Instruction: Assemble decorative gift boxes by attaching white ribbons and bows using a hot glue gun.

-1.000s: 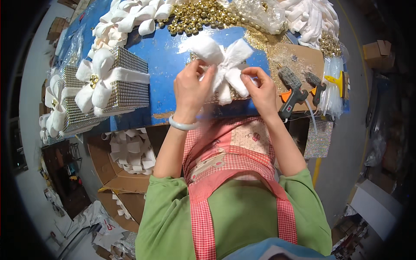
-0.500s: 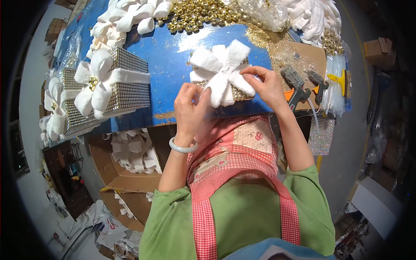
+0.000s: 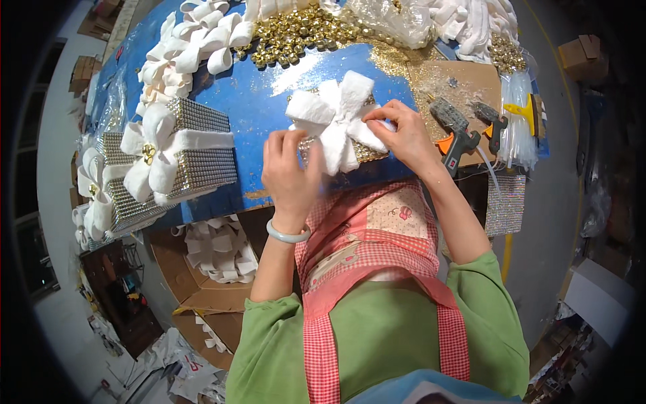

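A white fuzzy ribbon bow point(image 3: 343, 122) sits on top of a small gift box with a beaded silver-gold covering point(image 3: 369, 152), on the blue table in front of me. My right hand point(image 3: 404, 139) is closed, thumb and forefinger pinching the bow's right-hand loop. At the bow's left side is my left hand point(image 3: 289, 172), its fingers bent and its thumb held apart and blurred by motion; nothing shows in its grasp. Further left stand finished-looking silver studded boxes point(image 3: 205, 158) with white bows point(image 3: 149, 151) and gold bells at their centres.
Gold bells point(image 3: 296, 37) lie heaped at the table's far side, beside more white bows point(image 3: 195, 44). Two glue guns point(image 3: 454, 128) rest on cardboard at right, near a yellow-handled tool point(image 3: 521, 111) and clear sticks point(image 3: 517, 141). Below the table, an open carton point(image 3: 182, 269) holds white bows.
The bow and box have turned slightly and shifted left and lower in view. My left hand has moved a little left of the bow; my right hand keeps its pinch.
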`<state>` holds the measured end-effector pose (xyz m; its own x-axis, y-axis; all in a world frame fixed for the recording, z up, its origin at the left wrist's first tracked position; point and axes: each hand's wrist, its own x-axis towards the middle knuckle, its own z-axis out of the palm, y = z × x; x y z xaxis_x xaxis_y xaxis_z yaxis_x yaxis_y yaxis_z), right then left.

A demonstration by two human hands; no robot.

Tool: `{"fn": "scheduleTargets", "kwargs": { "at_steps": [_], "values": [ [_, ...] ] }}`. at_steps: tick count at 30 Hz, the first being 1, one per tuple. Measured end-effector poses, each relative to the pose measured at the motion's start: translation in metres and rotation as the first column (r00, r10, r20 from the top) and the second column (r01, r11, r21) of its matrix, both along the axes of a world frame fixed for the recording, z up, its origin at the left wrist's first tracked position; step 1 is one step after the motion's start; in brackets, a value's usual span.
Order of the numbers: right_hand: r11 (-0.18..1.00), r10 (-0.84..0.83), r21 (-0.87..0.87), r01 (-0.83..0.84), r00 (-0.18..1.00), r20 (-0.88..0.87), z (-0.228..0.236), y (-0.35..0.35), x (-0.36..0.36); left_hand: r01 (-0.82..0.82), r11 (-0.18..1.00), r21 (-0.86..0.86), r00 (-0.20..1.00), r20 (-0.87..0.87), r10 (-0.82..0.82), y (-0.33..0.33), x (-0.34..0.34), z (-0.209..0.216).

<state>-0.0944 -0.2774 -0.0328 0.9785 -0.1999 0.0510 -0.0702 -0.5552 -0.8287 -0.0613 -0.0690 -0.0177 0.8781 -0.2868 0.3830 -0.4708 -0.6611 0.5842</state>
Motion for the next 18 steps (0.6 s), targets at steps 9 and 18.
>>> {"fn": "scheduleTargets", "kwargs": {
  "at_steps": [9, 18],
  "values": [
    [1.000, 0.007, 0.002, -0.007, 1.000, -0.001, -0.003, 0.001, -0.001, 0.350, 0.912, 0.213, 0.924, 0.081, -0.374, -0.026, 0.034, -0.009],
    [0.974, -0.117, 0.202, 0.098, 0.989, 0.086, -0.023, -0.006, -0.015, 0.295, 0.946, 0.132, 0.955, -0.003, -0.298, -0.029, 0.042, -0.019]
  ]
}}
